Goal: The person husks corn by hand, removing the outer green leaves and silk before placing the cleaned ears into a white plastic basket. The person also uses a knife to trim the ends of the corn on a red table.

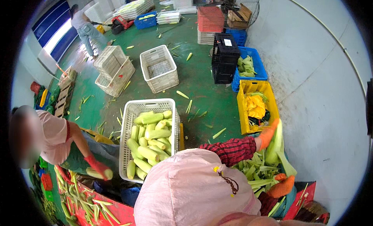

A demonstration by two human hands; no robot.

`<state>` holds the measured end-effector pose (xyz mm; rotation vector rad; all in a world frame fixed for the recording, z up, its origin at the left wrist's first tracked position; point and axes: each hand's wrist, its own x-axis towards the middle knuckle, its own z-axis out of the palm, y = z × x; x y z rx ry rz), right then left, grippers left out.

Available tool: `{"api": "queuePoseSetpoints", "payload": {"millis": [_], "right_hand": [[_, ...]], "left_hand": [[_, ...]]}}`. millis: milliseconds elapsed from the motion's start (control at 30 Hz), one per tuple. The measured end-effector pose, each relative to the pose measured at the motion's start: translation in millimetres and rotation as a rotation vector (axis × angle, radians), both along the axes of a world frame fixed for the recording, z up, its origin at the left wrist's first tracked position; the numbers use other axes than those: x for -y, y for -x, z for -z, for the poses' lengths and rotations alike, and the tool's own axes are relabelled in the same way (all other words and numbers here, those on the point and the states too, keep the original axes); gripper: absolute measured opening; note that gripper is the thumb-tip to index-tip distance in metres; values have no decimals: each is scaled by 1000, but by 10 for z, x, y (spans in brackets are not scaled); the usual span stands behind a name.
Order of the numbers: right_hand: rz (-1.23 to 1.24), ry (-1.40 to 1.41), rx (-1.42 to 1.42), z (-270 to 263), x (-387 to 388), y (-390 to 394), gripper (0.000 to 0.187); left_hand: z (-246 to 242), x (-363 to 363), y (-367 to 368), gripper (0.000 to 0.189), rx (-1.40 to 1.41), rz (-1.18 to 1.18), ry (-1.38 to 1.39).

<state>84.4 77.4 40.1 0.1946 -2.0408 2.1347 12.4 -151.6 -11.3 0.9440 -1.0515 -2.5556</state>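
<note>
In an orange glove, my left hand [268, 136] grips the upper part of a pale green ear of corn [273, 151] in its husk. My right hand [280, 187], also gloved in orange, is lower down and closes at the end of a husk leaf [287, 164] folded away from the ear. Beneath both hands lies a heap of loose husk leaves [253, 169]. Pink fabric of a hat [192, 185] fills the bottom middle and hides much of my arms. A white plastic crate [123, 138] beside me holds many trimmed ears [148, 152].
At left, a co-worker [55, 138] holds an ear [99, 173] over a red board [116, 208] strewn with husk strips. A yellow crate [243, 109] and a blue crate [259, 78] line the wall. White crates [161, 80] stand on the green floor. Another person [84, 27] stands farther back.
</note>
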Motion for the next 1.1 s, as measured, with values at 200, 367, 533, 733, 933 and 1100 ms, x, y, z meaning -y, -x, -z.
{"api": "queuePoseSetpoints", "payload": {"millis": [200,367,533,733,933,1100], "right_hand": [[1,56,145,204,-928,198,47],[-216,-279,397,299,-386,294,48],[-404,-258,190,224,182,345,45],[-539,-113,199,53,190,272,33],[-468,-144,295,13,93,241,27],[-526,-162,273,-24,112,187,28]], "left_hand": [[533,719,66,87,-43,-123,-10],[-167,230,-392,65,-167,214,598],[-340,-196,-566,64,-326,568,850],[-533,-187,-742,67,-442,731,931],[-544,-253,-777,66,-436,780,804],[-462,-287,-756,65,-447,790,834]]}}
